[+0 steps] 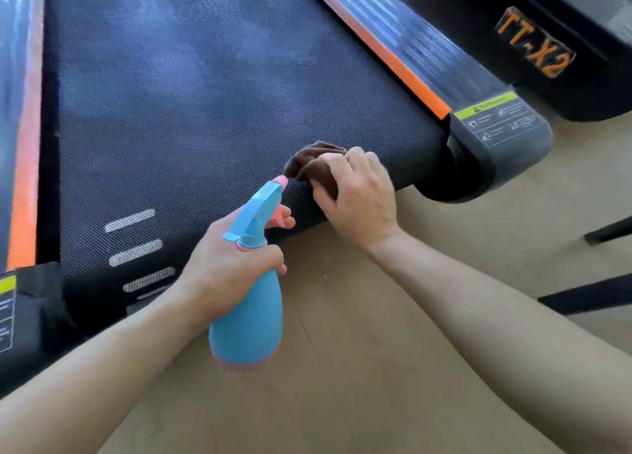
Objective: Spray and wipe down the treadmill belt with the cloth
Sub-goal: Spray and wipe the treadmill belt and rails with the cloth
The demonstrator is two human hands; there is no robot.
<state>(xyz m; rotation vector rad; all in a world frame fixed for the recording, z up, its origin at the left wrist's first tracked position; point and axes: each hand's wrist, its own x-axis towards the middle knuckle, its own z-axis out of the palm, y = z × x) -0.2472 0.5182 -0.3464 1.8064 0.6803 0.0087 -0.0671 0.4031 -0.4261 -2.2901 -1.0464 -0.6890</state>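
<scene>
Nearest us, short of the treadmill belt [205,94], we note pale wood floor [342,385] with both bare forearms reaching over it

Left hand [225,269]: fingers curled round the neck of a blue spray bottle [249,316] with pink trim, one finger on the pink trigger. The bottle hangs just off the belt's near edge, tilted, its nozzle aimed at the belt and close to the cloth

Right hand [359,197]: fingers bunched over a brown cloth [314,161], gripping it and holding it down on the belt's near edge, toward the belt's right corner. We see the cloth crumpled, mostly under the fingers

White dashed marks [136,248] sit on the belt left of the bottle. The belt itself is dark and finely textured, with faint paler patches farther up

An orange-edged side rail [410,63] runs along the belt's right; its grey end cap [502,128] carries a yellow-green warning label. Another orange strip [25,145] lines the belt's left

Beyond the right rail we note a second dark machine marked TT-X2 [535,43] in orange
</scene>
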